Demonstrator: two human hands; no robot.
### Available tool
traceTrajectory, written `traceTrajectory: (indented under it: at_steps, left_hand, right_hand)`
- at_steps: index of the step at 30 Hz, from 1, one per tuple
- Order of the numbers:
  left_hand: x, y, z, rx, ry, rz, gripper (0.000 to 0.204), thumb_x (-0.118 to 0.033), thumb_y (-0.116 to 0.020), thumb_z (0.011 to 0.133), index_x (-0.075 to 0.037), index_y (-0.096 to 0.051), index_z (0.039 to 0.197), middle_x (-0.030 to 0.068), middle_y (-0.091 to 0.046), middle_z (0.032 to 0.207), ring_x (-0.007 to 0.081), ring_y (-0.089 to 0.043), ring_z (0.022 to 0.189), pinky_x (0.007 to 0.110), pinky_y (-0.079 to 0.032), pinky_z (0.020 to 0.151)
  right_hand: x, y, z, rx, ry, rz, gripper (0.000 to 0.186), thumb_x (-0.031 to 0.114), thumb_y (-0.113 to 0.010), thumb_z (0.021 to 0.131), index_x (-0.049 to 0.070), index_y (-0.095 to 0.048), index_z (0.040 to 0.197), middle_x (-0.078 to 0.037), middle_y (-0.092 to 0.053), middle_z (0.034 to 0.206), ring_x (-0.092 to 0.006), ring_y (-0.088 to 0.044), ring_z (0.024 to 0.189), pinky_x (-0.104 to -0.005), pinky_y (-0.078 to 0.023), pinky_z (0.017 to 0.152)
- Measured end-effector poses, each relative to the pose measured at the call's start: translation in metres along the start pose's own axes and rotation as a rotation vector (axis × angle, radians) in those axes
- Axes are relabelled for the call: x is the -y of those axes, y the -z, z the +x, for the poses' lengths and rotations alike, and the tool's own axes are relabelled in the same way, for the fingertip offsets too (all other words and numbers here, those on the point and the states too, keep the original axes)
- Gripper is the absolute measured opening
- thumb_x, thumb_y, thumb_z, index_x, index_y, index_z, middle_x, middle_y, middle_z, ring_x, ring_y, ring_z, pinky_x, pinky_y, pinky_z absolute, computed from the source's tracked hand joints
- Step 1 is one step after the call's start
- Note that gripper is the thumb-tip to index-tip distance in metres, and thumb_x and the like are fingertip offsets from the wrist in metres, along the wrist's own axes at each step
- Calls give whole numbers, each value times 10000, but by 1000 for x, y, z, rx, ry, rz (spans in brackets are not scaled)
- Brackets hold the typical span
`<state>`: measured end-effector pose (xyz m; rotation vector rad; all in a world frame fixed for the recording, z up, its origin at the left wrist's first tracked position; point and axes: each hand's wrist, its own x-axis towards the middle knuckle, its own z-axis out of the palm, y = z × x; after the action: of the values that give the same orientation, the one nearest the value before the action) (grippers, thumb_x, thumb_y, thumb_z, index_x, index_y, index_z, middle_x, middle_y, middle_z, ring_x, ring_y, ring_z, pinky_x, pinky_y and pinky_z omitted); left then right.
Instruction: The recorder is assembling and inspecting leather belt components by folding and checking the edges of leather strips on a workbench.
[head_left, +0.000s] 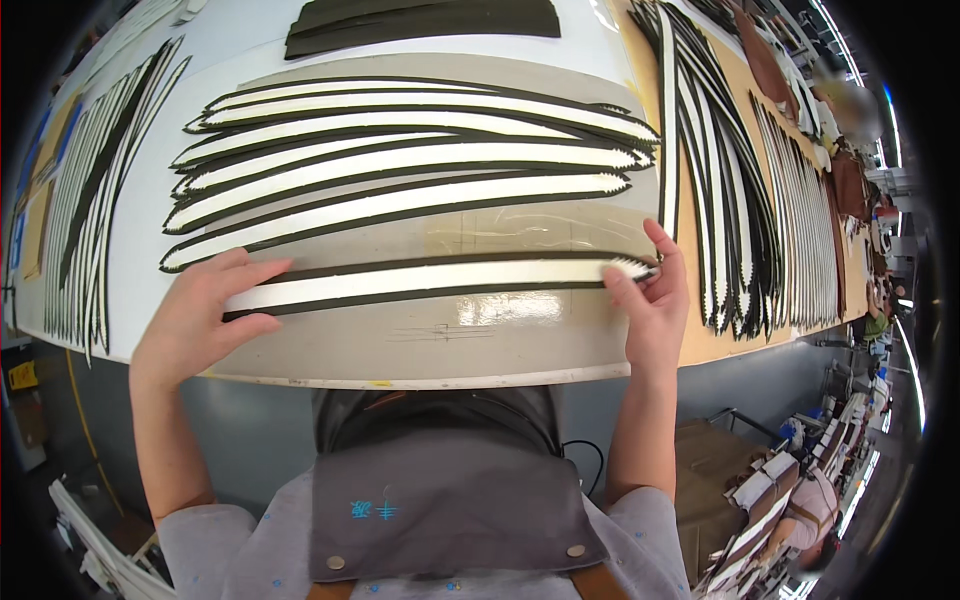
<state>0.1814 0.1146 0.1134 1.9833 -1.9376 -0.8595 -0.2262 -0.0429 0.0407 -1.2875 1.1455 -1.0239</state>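
Note:
A long strip (430, 284), white along its middle with black edges, lies across the near part of the work surface. My left hand (205, 310) rests at its left end, fingers and thumb spread to either side of the strip and hiding that end. At the other end my right hand (655, 300) has its thumb on the strip's pointed, notched tip and its fingers behind it, closed in a pinch. Just beyond, several similar strips (400, 158) lie in an overlapping row, their pointed ends to the left and right.
A stack of dark strips (425, 28) lies at the far edge. More black-and-white strips (735, 180) hang together on the right, with others (110, 190) on the left. Under my hands is a grey board (330, 350) with a shiny clear sheet. Other people work at the far right.

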Motion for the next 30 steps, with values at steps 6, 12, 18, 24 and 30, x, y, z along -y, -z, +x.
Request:
traceTrajectory:
  at_steps: [6,12,18,24,30]
  left_hand:
    - [5,-34,23,-106,19,-16,575,3,-770,746,-65,-680,1310,85,-512,1043,253,-555,945,325,-486,873]
    - [36,-41,39,-218,-48,-41,542,25,-779,758,-74,-701,1284,76,-509,1056,245,-530,1011,316,-459,906]
    - [47,-29,53,-200,-106,58,542,24,-777,750,-91,-703,1275,73,-518,1069,259,-505,1002,343,-440,923]
    - [37,-24,53,-163,-123,109,534,5,-780,735,-100,-712,1254,76,-531,1074,278,-504,1011,370,-429,947]
    - [6,-50,40,-74,-110,-26,432,20,-733,799,-54,-721,1224,106,-583,1160,304,-566,1118,382,-460,982]
  right_hand:
    - [-17,21,-34,-7,507,-925,500,78,-803,813,83,-675,1296,-158,-637,1306,-348,-587,1204,-445,-449,1051]
    - [-17,-1,-44,206,461,-1104,652,275,-789,872,66,-572,1450,-130,-515,1543,-342,-478,1405,-491,-310,1179]
    - [-8,5,-31,172,507,-1099,674,306,-781,884,49,-549,1461,-147,-497,1556,-344,-452,1430,-508,-320,1162]
    - [-19,-5,-16,203,506,-1106,663,353,-728,932,37,-524,1477,-175,-476,1570,-371,-390,1487,-532,-274,1207]
    - [-14,20,-41,149,340,-1212,677,368,-733,925,69,-523,1495,-105,-500,1569,-305,-426,1468,-490,-306,1168]
